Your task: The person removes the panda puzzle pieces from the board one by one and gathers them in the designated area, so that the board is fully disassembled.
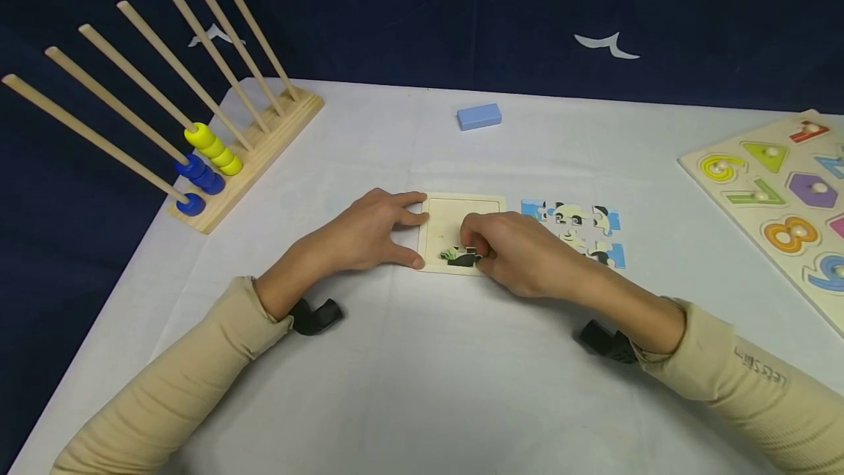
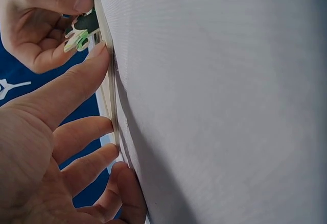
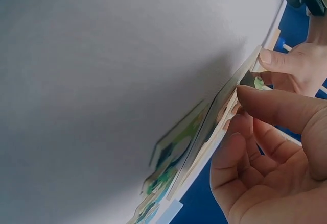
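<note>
The puzzle piece (image 1: 460,256), a small dark and green one, lies in the near part of the wooden puzzle tray (image 1: 461,205), close to its front edge. The right hand (image 1: 521,251) comes over the tray from the right with its fingers curled, and pinches the piece between thumb and fingertips (image 2: 66,2); the left wrist view shows the piece tilted up a little off the tray floor rather than lying flat. The left hand (image 1: 369,229) rests on the tablecloth (image 1: 409,372) at the tray's left edge, fingers spread and straight, with the thumb (image 2: 76,78) and a fingertip pressed against the rim so that the tray stays put.

Just to the right of the tray lies a cluster of loose pieces (image 1: 580,229), blue, white and black, partly joined (how many, I cannot tell). Farther off are a blue block (image 1: 478,116) towards the back of the table, a rack of wooden rods (image 1: 257,149) with blue and yellow beads at the left, and a number and shape board (image 1: 778,196) at the right.

To seat the piece well, I judge it should be turned until its straight sides run along the tray's front rim and corner, then lowered flat and slid home with light pressure, not forced. The left hand should go on bracing the rim, since the thin tray would slide easily on the cloth
</note>
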A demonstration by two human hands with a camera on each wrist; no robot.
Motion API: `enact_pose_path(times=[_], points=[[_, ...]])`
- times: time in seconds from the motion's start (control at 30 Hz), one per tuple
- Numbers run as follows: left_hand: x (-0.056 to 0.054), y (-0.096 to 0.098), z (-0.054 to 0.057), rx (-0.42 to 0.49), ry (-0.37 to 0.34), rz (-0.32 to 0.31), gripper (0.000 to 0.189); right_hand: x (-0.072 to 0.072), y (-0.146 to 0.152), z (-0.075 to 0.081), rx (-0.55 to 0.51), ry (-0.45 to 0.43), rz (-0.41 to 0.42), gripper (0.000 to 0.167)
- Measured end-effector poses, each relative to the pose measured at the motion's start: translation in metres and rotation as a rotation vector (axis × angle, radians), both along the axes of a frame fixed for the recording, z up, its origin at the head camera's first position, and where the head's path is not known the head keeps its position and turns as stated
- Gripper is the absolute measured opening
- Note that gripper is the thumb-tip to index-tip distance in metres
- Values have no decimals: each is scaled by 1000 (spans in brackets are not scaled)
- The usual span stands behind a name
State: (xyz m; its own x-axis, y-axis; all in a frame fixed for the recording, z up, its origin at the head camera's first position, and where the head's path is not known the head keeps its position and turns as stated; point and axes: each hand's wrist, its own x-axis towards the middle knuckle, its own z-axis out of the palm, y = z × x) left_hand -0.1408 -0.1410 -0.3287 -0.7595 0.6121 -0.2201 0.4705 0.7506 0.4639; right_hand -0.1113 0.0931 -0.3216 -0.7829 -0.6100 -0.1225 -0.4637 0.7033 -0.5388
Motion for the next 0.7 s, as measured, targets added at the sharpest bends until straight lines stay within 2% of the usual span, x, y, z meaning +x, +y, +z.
enact_pose_path(times=[0.7], points=[[-1,-1,-1,11,11,-24,70,0,0,1,19,9,-15,27]])
